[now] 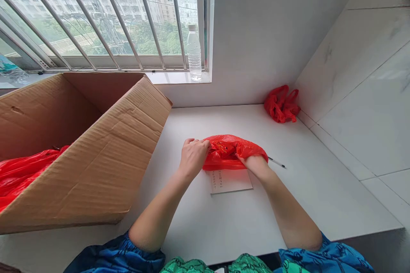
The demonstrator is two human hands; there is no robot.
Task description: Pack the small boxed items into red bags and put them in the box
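A crumpled red plastic bag (230, 152) lies on the white counter (205, 230), bunched between my two hands. My left hand (194, 158) grips its left end, and my right hand (253, 165) holds its right end, with the fingers pressed into the plastic. Under the bag's near edge lies a white sheet of paper with printed lines (231, 181), partly hidden. A thin pen (277, 162) pokes out from behind the bag's right side.
A large open cardboard box (86, 145) stands at the left, with red plastic (25, 170) inside. A second red bag (281, 104) sits in the far corner. A plastic water bottle (194, 53) stands on the barred window's sill. Tiled wall rises at the right.
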